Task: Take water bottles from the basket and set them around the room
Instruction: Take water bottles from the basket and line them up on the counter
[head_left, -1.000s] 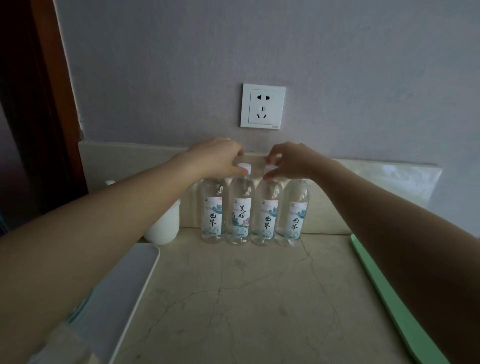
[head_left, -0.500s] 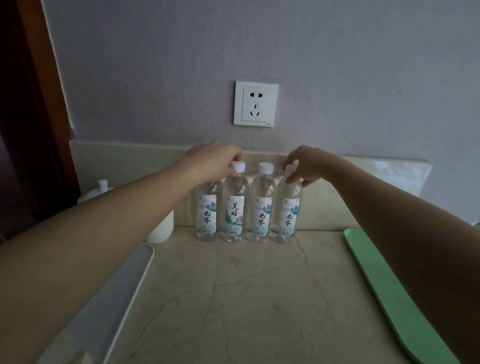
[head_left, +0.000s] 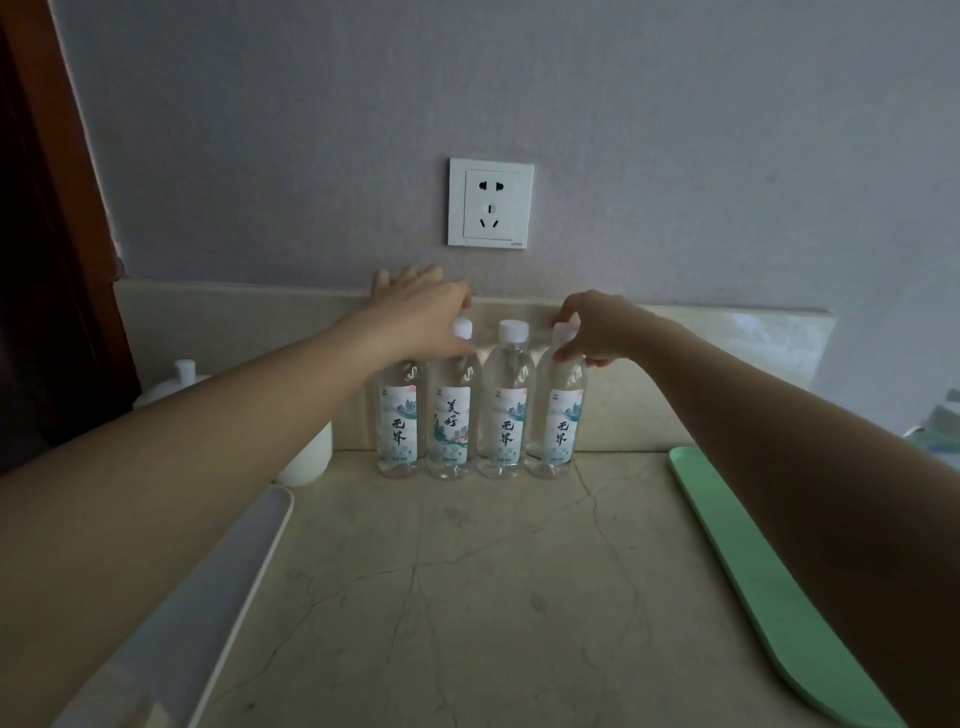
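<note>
Several clear water bottles with white caps and printed labels stand upright in a tight row against the backsplash of a marble counter (head_left: 467, 597). My left hand (head_left: 421, 312) lies over the top of the leftmost bottle (head_left: 397, 431) and hides its cap. Its fingers are spread toward the wall and its thumb is beside the second bottle's cap (head_left: 462, 328). My right hand (head_left: 597, 327) pinches the cap of the rightmost bottle (head_left: 558, 431) between thumb and fingers. No basket is in view.
A white tray (head_left: 208, 597) lies at the counter's left, under my left forearm. A white lidded container (head_left: 309, 457) stands behind it. A green board (head_left: 753, 571) runs along the right. A wall socket (head_left: 491, 208) sits above the bottles, and a dark wooden frame (head_left: 52, 234) stands at the far left.
My right hand moved from the third bottle's cap to the rightmost bottle's cap. My left hand's fingers have spread out over the leftmost bottle. The bottles stayed in place.
</note>
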